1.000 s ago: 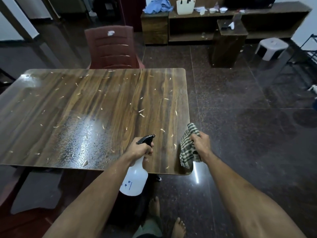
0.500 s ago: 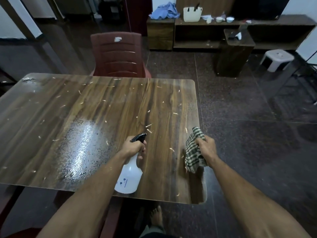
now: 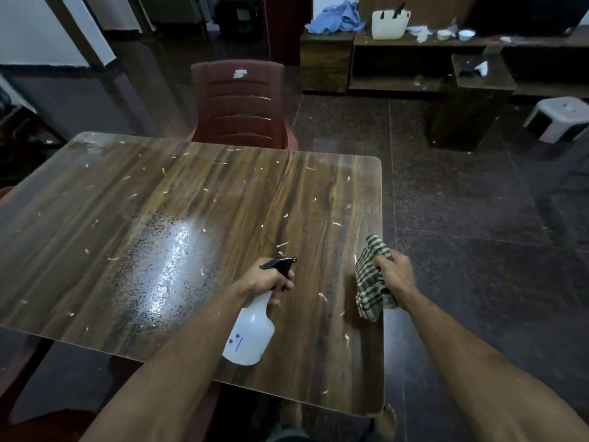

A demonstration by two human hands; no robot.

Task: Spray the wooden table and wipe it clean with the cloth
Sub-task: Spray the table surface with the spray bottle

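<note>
The wooden table fills the left and middle of the view, strewn with small pale scraps. A wet, glistening sprayed patch lies left of centre. My left hand grips the neck of a white spray bottle with a black trigger head, held over the table's near right part and pointing away from me. My right hand holds a bunched green-and-white checked cloth at the table's right edge, the cloth hanging beside the edge.
A dark red plastic chair stands at the table's far side. Beyond it are a low wooden shelf unit with a white bag, a dark side table and a white stool. Dark tiled floor lies to the right.
The view has moved closer over the table, so more of its near right part lies beneath my hands. Both hands keep their grips, bottle and cloth held much the same.
</note>
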